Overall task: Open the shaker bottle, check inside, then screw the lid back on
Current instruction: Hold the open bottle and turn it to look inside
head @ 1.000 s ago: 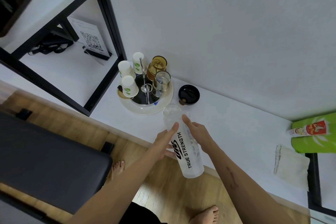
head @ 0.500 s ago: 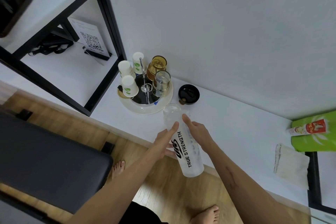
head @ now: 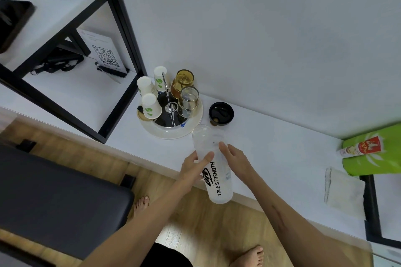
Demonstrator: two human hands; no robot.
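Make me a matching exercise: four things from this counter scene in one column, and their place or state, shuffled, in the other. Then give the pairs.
Things:
1. shaker bottle
2. black lid
3. amber glass
4. green packet

Places or states:
A. upside down on the round tray
B. far right end of the counter
C. held between the left hand and right hand, open on top
D. lying on the counter beside the tray

Pairs: 1-C, 2-D, 3-A, 4-B

Frosted translucent plastic shaker bottle, glossy black plastic lid, matt white counter, wood-grain floor, paper cups.
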